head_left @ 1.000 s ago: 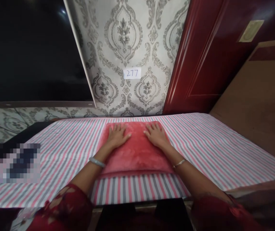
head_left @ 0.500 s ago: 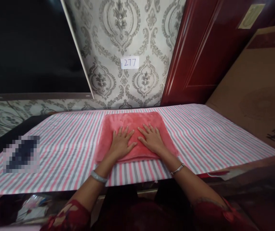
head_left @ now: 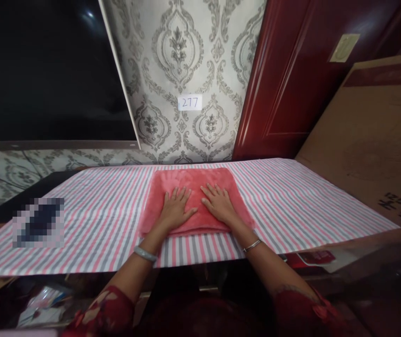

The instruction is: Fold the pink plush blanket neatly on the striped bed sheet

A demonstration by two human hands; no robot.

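Observation:
A plush coral-red cloth (head_left: 193, 180), folded into a flat rectangle with its layers showing along the front edge, lies on a striped tablecloth (head_left: 291, 201). My left hand (head_left: 177, 208) rests palm down on its left-centre part, fingers spread. Palm down too, my right hand (head_left: 218, 202) lies on the right-centre part with its fingers apart. Both hands touch the plush surface and grip nothing. Faint hand-shaped marks show in the pile near the cloth's far edge.
A large dark screen (head_left: 46, 75) stands at the back left. A tall cardboard box (head_left: 372, 135) is at the right, beside a dark red door (head_left: 291, 79). A blurred-out dark object (head_left: 40, 222) lies on the left of the tablecloth. A paper marked 277 (head_left: 190, 102) is on the wall.
The view has tilted slightly upward and shifted. Both hands stay flat on the folded cloth in nearly the same places, and the cloth looks unchanged.

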